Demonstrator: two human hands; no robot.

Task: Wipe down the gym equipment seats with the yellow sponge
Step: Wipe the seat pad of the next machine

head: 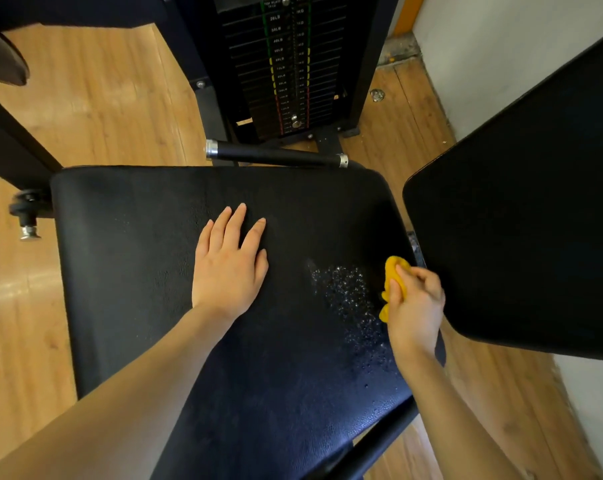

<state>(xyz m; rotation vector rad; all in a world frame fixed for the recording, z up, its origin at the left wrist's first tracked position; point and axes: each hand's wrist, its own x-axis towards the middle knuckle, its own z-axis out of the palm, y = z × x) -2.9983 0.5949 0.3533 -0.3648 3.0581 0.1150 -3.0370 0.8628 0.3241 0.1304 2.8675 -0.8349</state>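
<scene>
A wide black padded seat [126, 271] fills the middle of the view. My left hand [229, 268] lies flat on it near the centre, fingers straight and spread. Near the seat's right edge my right hand [416, 306] grips the yellow sponge [395, 271], squeezed in the fingers so only part of it shows. A patch of foamy wet droplets [348, 296] glistens on the seat just left of the sponge.
A black back pad [521, 220] tilts up on the right, close to my right hand. Behind the seat are a black handle bar [275, 155] and the weight stack [286, 64]. Wooden floor [95, 98] surrounds the machine; a white wall [500, 46] stands at right.
</scene>
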